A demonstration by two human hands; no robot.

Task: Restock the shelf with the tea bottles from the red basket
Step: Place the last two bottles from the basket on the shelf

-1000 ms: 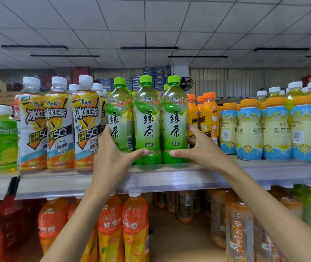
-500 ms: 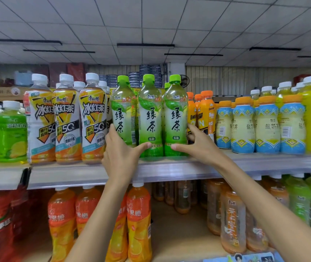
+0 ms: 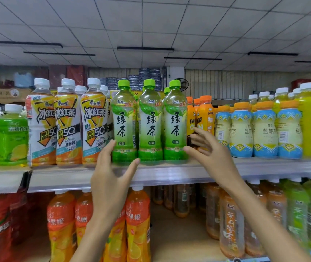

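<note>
Three green tea bottles with green caps stand upright in a row at the front of the upper shelf (image 3: 169,173): the left one (image 3: 124,121), the middle one (image 3: 150,121) and the right one (image 3: 175,121). More green caps show behind them. My left hand (image 3: 111,176) hovers just in front of the left bottle, fingers spread, holding nothing. My right hand (image 3: 207,148) is open beside the right bottle, fingers apart, not gripping it. The red basket is out of view.
Iced tea bottles with white caps (image 3: 66,125) stand left of the green tea, orange energy drinks (image 3: 203,114) and blue-labelled milk tea bottles (image 3: 264,129) to the right. Orange juice bottles (image 3: 137,220) fill the lower shelf, with a gap (image 3: 169,233) under the green tea.
Both hands have let go of the green tea bottles and drawn back a little toward me, fingers spread. The three bottles stay standing on the shelf.
</note>
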